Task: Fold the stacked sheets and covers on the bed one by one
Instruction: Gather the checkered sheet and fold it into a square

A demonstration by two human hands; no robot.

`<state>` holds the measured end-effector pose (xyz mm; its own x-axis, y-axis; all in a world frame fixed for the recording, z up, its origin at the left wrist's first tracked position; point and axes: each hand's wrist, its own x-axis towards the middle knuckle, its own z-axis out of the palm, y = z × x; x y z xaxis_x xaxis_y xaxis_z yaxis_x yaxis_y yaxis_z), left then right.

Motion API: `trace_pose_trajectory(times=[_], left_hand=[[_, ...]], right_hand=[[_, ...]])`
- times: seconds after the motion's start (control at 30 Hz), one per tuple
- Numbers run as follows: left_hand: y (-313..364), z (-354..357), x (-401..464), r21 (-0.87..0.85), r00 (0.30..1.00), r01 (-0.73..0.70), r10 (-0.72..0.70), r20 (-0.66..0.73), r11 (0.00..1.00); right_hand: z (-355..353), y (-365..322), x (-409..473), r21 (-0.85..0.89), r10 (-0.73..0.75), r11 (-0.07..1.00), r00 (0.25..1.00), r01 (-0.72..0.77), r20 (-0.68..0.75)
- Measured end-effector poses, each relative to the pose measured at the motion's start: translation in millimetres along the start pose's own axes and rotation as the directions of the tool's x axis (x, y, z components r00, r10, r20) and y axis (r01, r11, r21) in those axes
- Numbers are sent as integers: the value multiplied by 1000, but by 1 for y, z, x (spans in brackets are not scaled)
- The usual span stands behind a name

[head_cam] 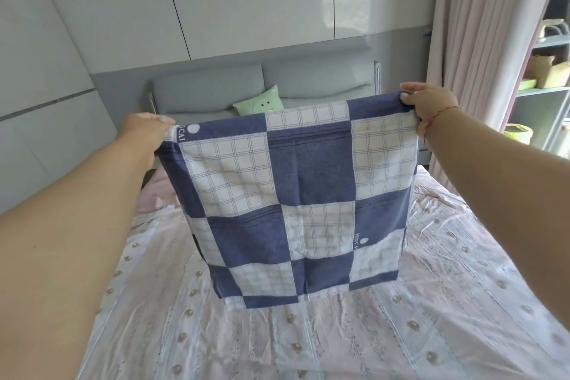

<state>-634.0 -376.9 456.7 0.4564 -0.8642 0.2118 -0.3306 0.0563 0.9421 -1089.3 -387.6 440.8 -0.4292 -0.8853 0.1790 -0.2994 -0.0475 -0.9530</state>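
Left grip [145, 133] and right grip [431, 105] pinching checked cover [302, 194] top corners, cover hanging between them above bed [308, 342]

white letters "CAI" on checkered cover [296, 194] top-left corner, repeated lower right, partly legible

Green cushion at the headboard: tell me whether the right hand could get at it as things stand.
Probably not. The right hand grips a top corner of the checked cover, which hangs between the person and the green cushion.
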Motion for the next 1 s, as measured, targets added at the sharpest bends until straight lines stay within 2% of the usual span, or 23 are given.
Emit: trace_pose_trajectory(times=[0.17,0.23,0.3,0.37,0.47,0.6,0.67,0.77,1.0], left_hand=[[-4,-4,-1,81,999,50,-50,-5,995],[1,-5,-6,-10,971,150,-145,193,989],[9,-4,-11,-86,918,192,-147,369,978],[14,-2,-9,-94,938,93,-55,343,991],[11,-2,-6,-108,973,6,19,230,994],[6,0,-4,-201,980,83,-43,196,976],[1,0,-3,-243,959,198,-136,251,950],[-13,1,-1,-220,908,325,-237,346,920],[-41,1,14,-199,898,289,-194,394,936]], right_hand=[[2,14,-8,82,16,997,998,-11,-64],[2,17,-13,120,23,993,997,-14,-76],[0,19,-15,237,49,971,998,-36,-49],[-4,19,-13,297,58,954,996,-34,-72],[-13,14,-7,254,7,967,996,15,-85],[-19,14,-5,246,19,969,999,-11,-30],[-19,14,-9,302,27,953,999,-18,-26],[-18,21,-8,330,25,944,1000,-22,-4],[-19,42,1,399,60,916,996,-28,-67]])
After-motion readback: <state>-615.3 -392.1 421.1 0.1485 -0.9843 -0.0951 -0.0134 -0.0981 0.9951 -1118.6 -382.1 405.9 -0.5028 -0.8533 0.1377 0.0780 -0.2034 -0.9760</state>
